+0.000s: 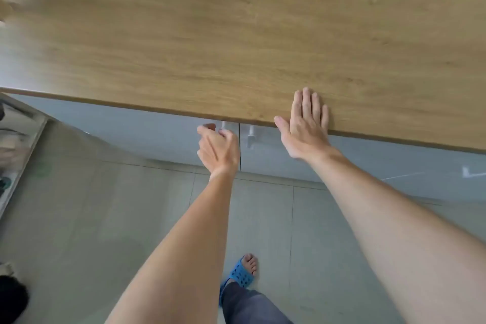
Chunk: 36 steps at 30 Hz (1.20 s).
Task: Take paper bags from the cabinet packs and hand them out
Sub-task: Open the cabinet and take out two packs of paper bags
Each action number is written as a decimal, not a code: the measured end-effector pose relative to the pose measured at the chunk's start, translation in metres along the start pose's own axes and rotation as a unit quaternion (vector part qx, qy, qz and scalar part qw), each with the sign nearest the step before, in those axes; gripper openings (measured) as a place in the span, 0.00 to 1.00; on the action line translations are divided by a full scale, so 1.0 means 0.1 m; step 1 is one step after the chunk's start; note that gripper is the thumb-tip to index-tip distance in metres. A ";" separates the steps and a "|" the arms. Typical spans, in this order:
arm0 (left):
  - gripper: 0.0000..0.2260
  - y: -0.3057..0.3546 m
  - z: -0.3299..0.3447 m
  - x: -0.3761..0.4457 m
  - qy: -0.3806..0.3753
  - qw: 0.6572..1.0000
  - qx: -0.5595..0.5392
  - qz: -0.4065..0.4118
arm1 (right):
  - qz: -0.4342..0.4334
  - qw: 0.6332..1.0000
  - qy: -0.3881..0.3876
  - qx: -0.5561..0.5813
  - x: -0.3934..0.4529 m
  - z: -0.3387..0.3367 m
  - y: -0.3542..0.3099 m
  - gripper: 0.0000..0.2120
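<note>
Head view: a pale grey glossy cabinet [147, 129] with two closed doors is seen under a long wooden countertop [236, 34], whose front edge runs across the frame from upper left down to lower right. Two white bar handles are mounted beside the seam between the doors, long axes running down the door fronts; the left door handle [224, 125] is mostly hidden, the right door handle [250, 137] is fully seen. No paper bags or packs are visible; the doors are shut. The left hand [217, 147] is reached forward, back of hand up, fingers curled toward the left door handle; whether the handle is actually gripped cannot be told, since the fingertips are hidden behind the hand. The right hand [306, 126] is laid flat on the countertop edge, fingers straight and together pointing away from the body, thumb splayed left over the edge, nothing held. Both forearms are bare and extended. A foot in a blue perforated slipper [240, 272] is seen on the grey tiled floor [105, 218] below. The left edge of the frame is blurred.
</note>
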State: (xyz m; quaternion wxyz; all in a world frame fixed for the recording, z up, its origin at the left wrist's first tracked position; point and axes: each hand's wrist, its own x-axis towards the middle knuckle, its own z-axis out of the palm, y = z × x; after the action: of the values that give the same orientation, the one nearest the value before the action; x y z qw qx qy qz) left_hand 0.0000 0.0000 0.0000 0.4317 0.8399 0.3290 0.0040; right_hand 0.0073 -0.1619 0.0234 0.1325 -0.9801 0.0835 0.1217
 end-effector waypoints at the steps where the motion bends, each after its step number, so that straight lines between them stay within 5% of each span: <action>1: 0.12 0.01 0.03 -0.02 -0.019 0.999 -0.024 -0.026 | -0.003 1.000 0.009 -0.011 0.00 0.02 0.01 0.35; 8: 0.14 -0.14 -0.07 0.06 -0.143 0.988 0.058 0.029 | -0.007 0.999 -0.023 -0.021 0.01 0.00 0.01 0.35; 14: 0.17 -0.46 -0.32 -0.21 -0.136 0.985 0.089 0.051 | 0.022 0.999 -0.020 -0.014 -0.13 -0.03 -0.14 0.32; 20: 0.17 -1.07 -0.86 -0.57 -0.129 0.987 0.056 0.079 | -0.084 0.995 0.056 -0.018 -0.84 0.55 -0.53 0.32; 29: 0.20 -2.15 -1.84 -0.67 -0.191 0.981 0.023 -0.032 | -0.164 0.981 -0.090 -0.046 -1.81 1.33 -1.46 0.33; 36: 0.13 -2.90 -2.79 -0.86 -0.103 0.991 0.004 -0.083 | -0.254 0.950 -0.167 -0.069 -2.48 1.83 -2.29 0.33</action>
State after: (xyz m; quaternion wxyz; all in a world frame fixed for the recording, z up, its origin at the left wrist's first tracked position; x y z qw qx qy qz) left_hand -0.3077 0.2730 -0.0120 0.4589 0.8071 0.3518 -0.1196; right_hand -0.2244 0.1402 -0.0282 0.1030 -0.9414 -0.1997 0.2516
